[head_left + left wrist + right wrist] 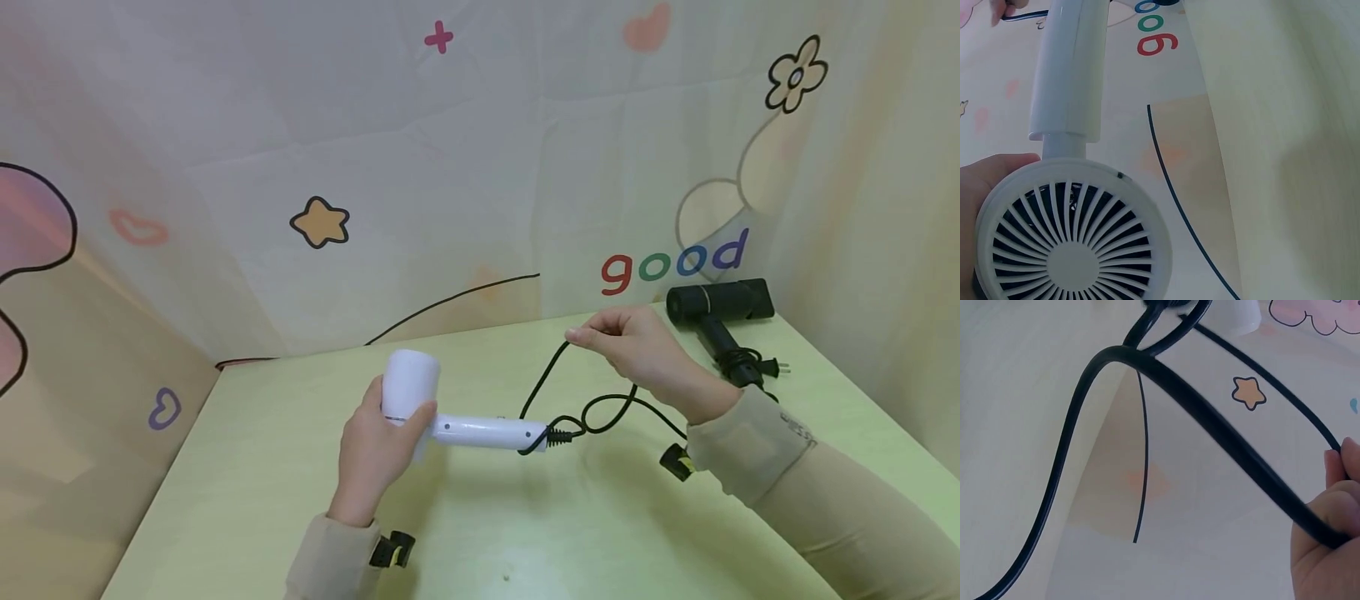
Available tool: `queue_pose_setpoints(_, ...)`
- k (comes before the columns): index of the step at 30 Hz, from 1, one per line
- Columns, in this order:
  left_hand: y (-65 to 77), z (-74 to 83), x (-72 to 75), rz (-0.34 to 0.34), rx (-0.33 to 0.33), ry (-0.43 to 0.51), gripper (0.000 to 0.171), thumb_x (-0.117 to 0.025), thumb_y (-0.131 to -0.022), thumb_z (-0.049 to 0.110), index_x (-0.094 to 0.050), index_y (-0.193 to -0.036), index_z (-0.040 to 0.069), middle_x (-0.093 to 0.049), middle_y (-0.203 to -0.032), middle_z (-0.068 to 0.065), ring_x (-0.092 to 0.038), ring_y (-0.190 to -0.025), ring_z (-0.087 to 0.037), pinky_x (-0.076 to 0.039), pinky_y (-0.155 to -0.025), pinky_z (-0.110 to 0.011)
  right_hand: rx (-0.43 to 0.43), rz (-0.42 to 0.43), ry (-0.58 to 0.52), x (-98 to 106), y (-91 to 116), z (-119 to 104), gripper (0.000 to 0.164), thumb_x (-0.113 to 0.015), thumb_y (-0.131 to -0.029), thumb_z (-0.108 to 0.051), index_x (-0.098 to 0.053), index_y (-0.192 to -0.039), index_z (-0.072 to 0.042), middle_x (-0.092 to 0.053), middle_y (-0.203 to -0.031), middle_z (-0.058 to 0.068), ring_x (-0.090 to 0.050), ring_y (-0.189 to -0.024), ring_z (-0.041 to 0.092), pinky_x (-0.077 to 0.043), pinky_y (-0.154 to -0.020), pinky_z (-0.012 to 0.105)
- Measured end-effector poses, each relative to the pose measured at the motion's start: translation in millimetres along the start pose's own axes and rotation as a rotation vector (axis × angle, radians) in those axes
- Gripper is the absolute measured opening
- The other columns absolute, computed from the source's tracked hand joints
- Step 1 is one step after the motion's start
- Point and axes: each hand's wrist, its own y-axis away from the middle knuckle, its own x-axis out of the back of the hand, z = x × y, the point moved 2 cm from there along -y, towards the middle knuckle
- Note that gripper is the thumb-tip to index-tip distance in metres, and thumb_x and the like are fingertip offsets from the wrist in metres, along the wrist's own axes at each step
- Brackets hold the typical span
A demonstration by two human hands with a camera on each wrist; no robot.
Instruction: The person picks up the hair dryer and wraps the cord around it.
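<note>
A white hair dryer (487,432) is held above the table, its handle pointing right. My left hand (378,450) grips it round the head, thumb across the front; the slatted round grille (1072,265) fills the lower left wrist view. From the handle's end runs a black power cord (622,398), looped round the handle tip and loosely coiled beyond it. My right hand (637,346) pinches the cord between thumb and fingers, raised above and right of the handle. In the right wrist view, one stretch of cord (1210,425) arches into the palm and another reaches the fingertips.
A black hair dryer (720,304) lies at the table's back right corner, its cord wrapped at the handle and its plug (772,367) sticking out. The pale green table (247,475) meets a printed curtain (450,167) behind and at both sides.
</note>
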Motion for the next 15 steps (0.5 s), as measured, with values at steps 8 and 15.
queue_pose_setpoints(8,-7.7,0.5,-4.7,0.041,0.008,0.007,0.061,-0.068,-0.082,0.041,-0.047,-0.129,0.007,-0.066,-0.102,-0.017,-0.064,-0.079,-0.029,-0.05,-0.057,-0.033,-0.006,-0.021,-0.005,-6.5,11.9,-13.2,0.03,-0.065,-0.089,-0.036,-0.068,-0.094,-0.007,-0.037,-0.062,-0.002,-0.035,-0.052,0.01,-0.034,-0.05,0.026)
queue_pose_setpoints(15,-13.1,2.7,-6.9,0.084,0.049,0.01,0.061,-0.065,-0.082,0.045,-0.047,-0.129,0.01,-0.066,-0.1,-0.015,-0.063,-0.08,-0.03,-0.049,-0.058,-0.034,0.006,-0.049,-0.039,-12.4,25.4,-22.0,0.029,-0.065,-0.089,-0.034,-0.067,-0.093,-0.006,-0.037,-0.06,-0.003,-0.035,-0.051,0.009,-0.032,-0.047,0.026)
